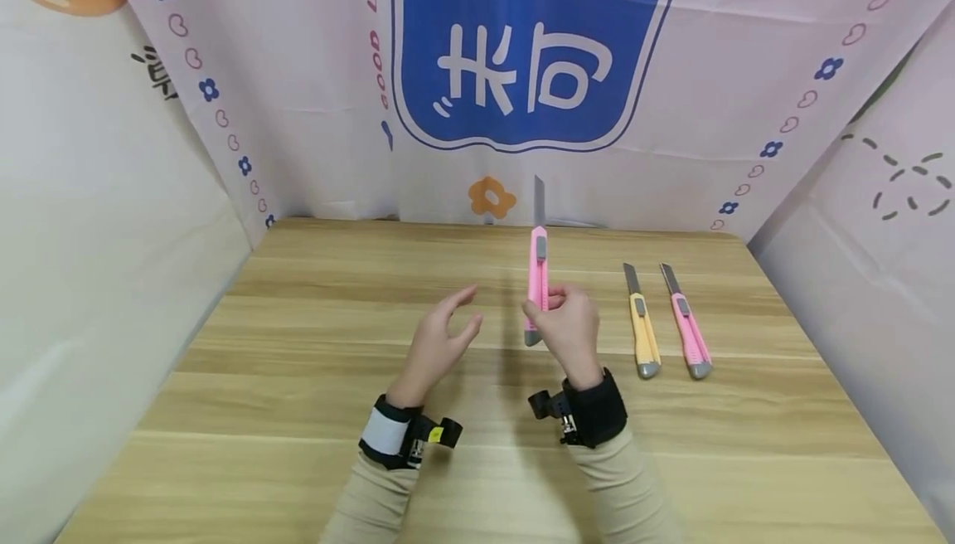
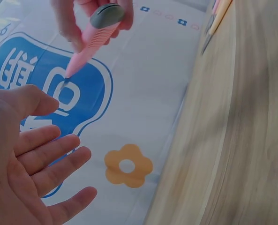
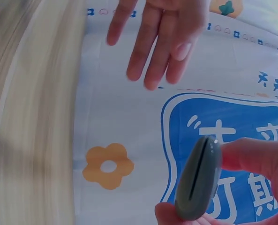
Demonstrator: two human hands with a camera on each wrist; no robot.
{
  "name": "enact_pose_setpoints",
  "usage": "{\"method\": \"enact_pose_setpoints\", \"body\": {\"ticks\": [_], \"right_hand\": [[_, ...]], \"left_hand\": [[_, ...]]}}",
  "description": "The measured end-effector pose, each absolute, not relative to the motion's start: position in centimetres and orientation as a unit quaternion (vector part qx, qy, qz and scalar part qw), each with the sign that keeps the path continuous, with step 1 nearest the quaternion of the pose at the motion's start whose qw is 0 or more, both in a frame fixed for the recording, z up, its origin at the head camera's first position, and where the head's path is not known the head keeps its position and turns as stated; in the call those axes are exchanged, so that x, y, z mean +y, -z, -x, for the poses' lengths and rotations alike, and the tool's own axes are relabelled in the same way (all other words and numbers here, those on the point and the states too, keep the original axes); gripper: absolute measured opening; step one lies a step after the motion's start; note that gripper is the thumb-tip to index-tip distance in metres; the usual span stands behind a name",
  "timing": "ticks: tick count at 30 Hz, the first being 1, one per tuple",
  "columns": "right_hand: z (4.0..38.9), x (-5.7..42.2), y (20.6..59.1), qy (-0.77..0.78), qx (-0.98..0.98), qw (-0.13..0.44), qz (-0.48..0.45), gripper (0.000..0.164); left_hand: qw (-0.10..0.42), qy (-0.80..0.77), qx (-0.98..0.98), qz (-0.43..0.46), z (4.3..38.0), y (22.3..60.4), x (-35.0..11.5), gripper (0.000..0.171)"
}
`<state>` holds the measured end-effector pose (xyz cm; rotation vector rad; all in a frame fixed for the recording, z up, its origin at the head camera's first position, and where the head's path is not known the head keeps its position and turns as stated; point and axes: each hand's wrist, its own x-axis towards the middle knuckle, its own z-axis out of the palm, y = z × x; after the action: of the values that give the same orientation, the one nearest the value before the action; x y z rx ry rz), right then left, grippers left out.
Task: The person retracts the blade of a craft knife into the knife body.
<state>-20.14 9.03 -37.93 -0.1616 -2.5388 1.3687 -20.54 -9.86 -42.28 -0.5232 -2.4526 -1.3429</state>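
Observation:
A pink utility knife [image 1: 538,270] with a grey slider and a grey end cap is pinched by its lower handle in my right hand [image 1: 574,324]. Its blade is extended and points away from me, toward the back cloth. In the right wrist view the grey end cap [image 3: 198,180] faces the camera between thumb and fingers. To the left, my left hand [image 1: 440,345] hovers with fingers spread and holds nothing; in the left wrist view its palm shows beside the blade tip, apart from the knife.
A yellow utility knife [image 1: 643,332] and a second pink utility knife [image 1: 690,332] lie side by side on the wooden table [image 1: 298,411], right of my right hand, blades out and pointing away. A printed cloth [image 1: 321,171] hangs behind the table's far edge.

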Motion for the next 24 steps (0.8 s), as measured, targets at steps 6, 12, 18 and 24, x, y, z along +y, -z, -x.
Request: {"method": "enact_pose_setpoints", "body": {"ticks": [6, 12, 18, 24], "right_hand": [[20.1, 8.3, 37.8, -0.486, -0.864, 0.119, 0.061, 0.035], [20.1, 8.5, 37.7, -0.490, -0.864, 0.105, 0.057, 0.038], [19.3, 8.7, 37.0, -0.493, -0.862, 0.096, 0.072, 0.042], [19.0, 8.4, 36.6, -0.488, -0.864, 0.109, 0.061, 0.044]], "left_hand": [[0.147, 0.457, -0.854, 0.203, 20.5, 41.7, -10.2, 0.044], [0.140, 0.445, -0.857, 0.220, 20.3, 41.0, -9.5, 0.044], [0.091, 0.496, -0.829, 0.243, 19.9, 40.7, -8.3, 0.046], [-0.001, 0.579, -0.784, 0.222, 19.6, 40.3, -8.0, 0.051]]}}
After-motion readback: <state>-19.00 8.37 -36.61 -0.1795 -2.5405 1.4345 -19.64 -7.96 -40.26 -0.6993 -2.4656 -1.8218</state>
